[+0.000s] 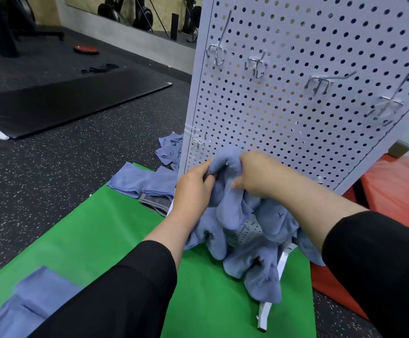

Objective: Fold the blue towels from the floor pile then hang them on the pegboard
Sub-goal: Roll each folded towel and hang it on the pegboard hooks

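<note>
Head: both hands [193, 189] on towel [230, 191]

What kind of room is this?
Probably a gym: speckled rubber floor, a black exercise mat, a red weight plate and workout machines at the back.

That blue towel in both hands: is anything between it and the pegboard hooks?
Nothing visible. The left hand and right hand hold the blue towel bunched right against the pegboard; the upper hooks hang bare.
</note>
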A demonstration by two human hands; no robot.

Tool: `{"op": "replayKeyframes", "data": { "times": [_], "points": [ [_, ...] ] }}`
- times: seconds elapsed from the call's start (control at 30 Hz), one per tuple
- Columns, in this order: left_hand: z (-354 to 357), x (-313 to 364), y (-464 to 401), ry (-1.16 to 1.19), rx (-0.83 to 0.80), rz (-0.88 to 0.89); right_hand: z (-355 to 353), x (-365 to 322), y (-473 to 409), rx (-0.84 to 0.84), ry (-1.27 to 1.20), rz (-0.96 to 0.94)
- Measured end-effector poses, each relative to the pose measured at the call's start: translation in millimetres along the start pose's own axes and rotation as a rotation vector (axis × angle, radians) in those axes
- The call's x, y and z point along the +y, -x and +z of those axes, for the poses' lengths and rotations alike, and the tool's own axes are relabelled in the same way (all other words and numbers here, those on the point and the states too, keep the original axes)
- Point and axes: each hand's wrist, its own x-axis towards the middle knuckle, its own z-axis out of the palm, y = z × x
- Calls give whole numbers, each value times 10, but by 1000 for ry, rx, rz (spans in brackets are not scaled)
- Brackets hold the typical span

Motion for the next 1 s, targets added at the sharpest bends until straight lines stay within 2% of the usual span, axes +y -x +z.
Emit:
{"op": "replayKeyframes", "data": {
  "times": [0.07, 0.13, 0.2, 0.53, 0.6, 0.67, 0.8, 0.9, 1.0],
  "points": [
    [-31, -18, 32, 50, -38, 4, -10, 29, 22, 106, -31, -49],
    [-76, -31, 56, 67, -72, 9, 3, 83, 13, 345, -43, -130],
    [-118, -33, 79, 59, -100, 9, 7, 103, -7, 439, -9, -168],
    [-275, 53, 220, 110, -292, -17, 292, 127, -50, 337, 319, -175],
    [-339, 46, 251, 48, -286, -16, 284, 137, -8, 378, 321, -161],
    [-425, 29, 288, -22, -265, -34, 275, 137, 56, 488, 320, -136],
    [-692, -55, 368, -176, -237, -56, 353, 2, 229, 633, 122, -241],
    [-1007, -157, 466, -226, -213, -88, 505, -207, 400, 586, -81, -357],
    [-1311, -336, 621, -297, -195, -134, 883, -420, 520, 509, -180, -383]
  ]
}}
